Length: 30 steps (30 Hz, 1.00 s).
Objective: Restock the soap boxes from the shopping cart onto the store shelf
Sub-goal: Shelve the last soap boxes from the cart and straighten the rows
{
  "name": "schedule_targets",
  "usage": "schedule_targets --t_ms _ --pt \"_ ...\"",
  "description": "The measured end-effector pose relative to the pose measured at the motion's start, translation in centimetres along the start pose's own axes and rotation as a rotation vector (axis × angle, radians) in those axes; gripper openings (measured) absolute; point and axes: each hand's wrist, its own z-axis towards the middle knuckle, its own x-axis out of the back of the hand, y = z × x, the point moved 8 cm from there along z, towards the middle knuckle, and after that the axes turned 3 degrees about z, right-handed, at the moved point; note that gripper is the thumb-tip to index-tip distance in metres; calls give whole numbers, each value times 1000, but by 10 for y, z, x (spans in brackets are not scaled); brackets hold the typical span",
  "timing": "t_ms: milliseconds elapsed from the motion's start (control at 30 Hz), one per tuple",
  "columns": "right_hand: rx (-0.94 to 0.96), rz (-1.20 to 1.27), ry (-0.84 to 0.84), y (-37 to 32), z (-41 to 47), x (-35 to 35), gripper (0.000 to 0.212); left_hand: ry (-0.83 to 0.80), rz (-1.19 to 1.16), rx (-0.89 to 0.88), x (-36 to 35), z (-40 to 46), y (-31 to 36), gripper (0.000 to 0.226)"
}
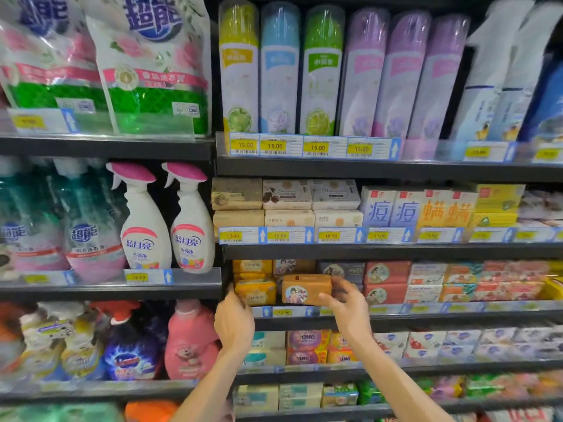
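Right hand [347, 303] grasping an orange soap box [306, 289] at the shelf [426, 318] front, left hand [234, 319] fingers curled beside yellow soap packs [255, 292], its grip hidden.

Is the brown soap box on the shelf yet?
Not fully: the right hand grips the brown soap box at the shelf's front edge.

Six spray cans [341, 71], two white trigger bottles [166, 220], two hands [292, 315].

Shop: stocked shelves [387, 169], price tags [315, 146].
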Motion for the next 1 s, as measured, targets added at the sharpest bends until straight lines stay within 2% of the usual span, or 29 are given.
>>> schedule_targets --t_ms 367,500,633,733,867,933,1000 --pt "122 -191 9 -12 -6 -21 38 -8 -119 -50 -12 5 -12 27" --pt "173 -344 58 -13 -10 -24 37 -38 -172 -117 -8 -4 -11 39" --pt "190 -442 108 -13 -12 -27 35 -77 -232 -135 3 -24 -16 42" --pt "198 -481 104 -11 -14 -33 30 -66 -100 -186 5 -44 -29 59" --pt "187 -540 138 -11 -16 -35 29 -62 154 -494 1 -62 -19 59" --pt "259 -577 156 -18 -22 -38 28 -49 246 -598 -1 -61 -11 54" --pt "423 -650 109 -28 -32 -49 23 -45 326 -671 -1 -57 0 50"
